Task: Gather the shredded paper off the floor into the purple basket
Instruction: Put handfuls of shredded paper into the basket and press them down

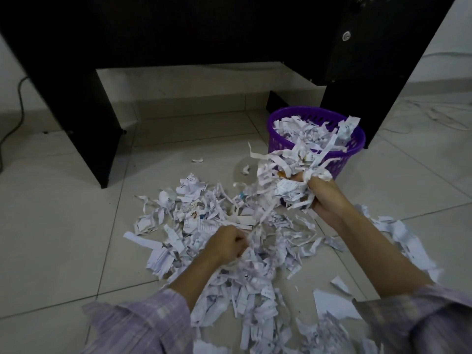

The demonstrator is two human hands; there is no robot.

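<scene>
Nearest my lens I see two plaid lilac sleeves (143, 325) at the bottom edge, one on each forearm; between and beyond them the shredded paper (229, 251) lies in a broad loose heap on the pale tiled floor (63, 238), strips and crumpled scraps spreading from the lower edge up toward the middle of the view; the left hand (226, 242) is down in the heap with its fingers curled tight round a few strips, knuckles toward me; the right hand (323, 198) is raised above the floor, clutching a thick handful (288, 175) of shreds whose long ribbons trail down and out to the left; that handful sits just in front of the purple basket (355, 149), overlapping its near wall from my angle, though I cannot tell whether it touches; the basket stands upright on the tiles, already holding a mound of shreds that rises above its rim; just behind it stands a black desk leg (357, 103), part of a dark desk across the top; a cable (19, 98) hangs down the wall at far left.
</scene>
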